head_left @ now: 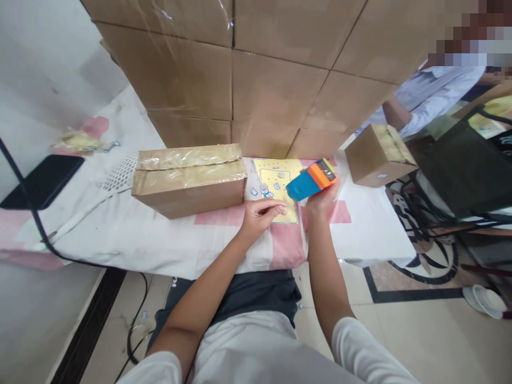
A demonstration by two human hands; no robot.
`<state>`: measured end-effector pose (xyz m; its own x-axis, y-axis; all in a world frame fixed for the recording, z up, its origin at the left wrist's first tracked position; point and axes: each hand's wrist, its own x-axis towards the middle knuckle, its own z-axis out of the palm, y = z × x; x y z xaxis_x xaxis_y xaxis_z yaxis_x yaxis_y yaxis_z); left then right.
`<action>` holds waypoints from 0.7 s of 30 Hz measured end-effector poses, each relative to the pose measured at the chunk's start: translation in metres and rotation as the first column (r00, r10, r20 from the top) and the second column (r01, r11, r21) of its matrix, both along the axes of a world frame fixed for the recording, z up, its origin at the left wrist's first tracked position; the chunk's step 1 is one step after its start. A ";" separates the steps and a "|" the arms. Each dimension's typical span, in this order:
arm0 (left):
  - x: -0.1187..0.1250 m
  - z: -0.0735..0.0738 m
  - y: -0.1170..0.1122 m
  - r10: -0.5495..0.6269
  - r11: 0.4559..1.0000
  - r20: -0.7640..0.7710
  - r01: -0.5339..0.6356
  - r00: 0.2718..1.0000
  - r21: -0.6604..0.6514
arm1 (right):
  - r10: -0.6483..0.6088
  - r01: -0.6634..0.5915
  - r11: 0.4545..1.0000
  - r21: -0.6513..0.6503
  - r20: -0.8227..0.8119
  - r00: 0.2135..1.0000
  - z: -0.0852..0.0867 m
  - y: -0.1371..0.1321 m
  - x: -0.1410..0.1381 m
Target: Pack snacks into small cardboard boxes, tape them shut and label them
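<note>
My right hand (pixel 323 198) is wrapped around a blue and orange label gun (pixel 309 184), raised above the table and tilted with its blue end toward the left. My left hand (pixel 262 214) hovers left of it, over the lower edge of a yellow printed sheet (pixel 290 213). Its fingers are drawn together toward the thumb; anything between them is too small to see. Small pale label scraps (pixel 277 186) lie on the sheet. A taped cardboard box (pixel 204 186) stands just beyond my left hand.
A tall stack of cardboard boxes (pixel 276 90) rises behind the sheet. A smaller box (pixel 380 160) with a pale label sits at the right. A black tablet-like object (pixel 44 181) and a dark cable lie at left. Another person's sleeve (pixel 432 101) shows at upper right.
</note>
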<state>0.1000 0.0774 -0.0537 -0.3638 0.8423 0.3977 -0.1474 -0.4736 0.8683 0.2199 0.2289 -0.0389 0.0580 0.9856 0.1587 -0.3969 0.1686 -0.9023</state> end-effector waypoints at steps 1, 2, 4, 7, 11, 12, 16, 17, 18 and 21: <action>-0.001 0.000 0.000 0.007 1.000 0.003 -0.007 1.000 -0.010 | -0.067 0.066 0.997 0.037 0.032 0.997 0.000 0.003 0.003; -0.002 0.000 -0.001 0.011 1.000 0.001 -0.011 1.000 -0.022 | -0.099 0.095 0.993 0.066 0.074 0.992 -0.001 0.005 0.005; -0.004 0.001 -0.003 0.020 0.998 -0.007 -0.020 1.000 -0.054 | -0.062 0.047 0.996 0.082 0.184 0.981 -0.005 0.008 0.008; -0.007 0.002 -0.004 0.061 0.991 -0.003 -0.061 0.998 -0.120 | 0.030 -0.051 0.997 0.064 0.292 0.956 -0.013 0.012 0.007; -0.012 0.007 -0.003 0.144 0.976 0.029 -0.137 0.989 -0.168 | 0.013 -0.025 0.999 0.030 0.353 0.936 -0.022 0.017 0.009; -0.014 0.009 -0.004 0.154 0.974 0.034 -0.146 0.987 -0.174 | -0.032 0.023 0.999 0.031 0.344 0.939 -0.022 0.019 0.011; -0.021 0.020 -0.010 0.145 0.974 0.040 -0.135 0.989 -0.183 | -0.393 0.393 0.919 0.047 0.209 0.895 -0.013 0.022 0.029; -0.022 0.023 -0.012 0.135 0.975 0.037 -0.126 0.990 -0.184 | -0.439 0.433 0.898 0.075 0.167 0.883 -0.009 0.021 0.032; -0.024 0.026 -0.014 0.122 0.976 0.032 -0.114 0.992 -0.185 | -0.430 0.417 0.901 0.118 0.134 0.893 -0.004 0.018 0.034; -0.029 0.033 -0.020 0.093 0.980 0.009 -0.090 0.996 -0.177 | -0.161 0.113 0.960 0.256 0.171 0.972 0.012 -0.004 0.028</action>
<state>0.0711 0.0570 -0.0205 -0.4476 0.8617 0.2390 -0.1259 -0.3253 0.9372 0.2476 0.2244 -0.0267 0.1356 0.9007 0.4128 -0.1812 0.4322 -0.8834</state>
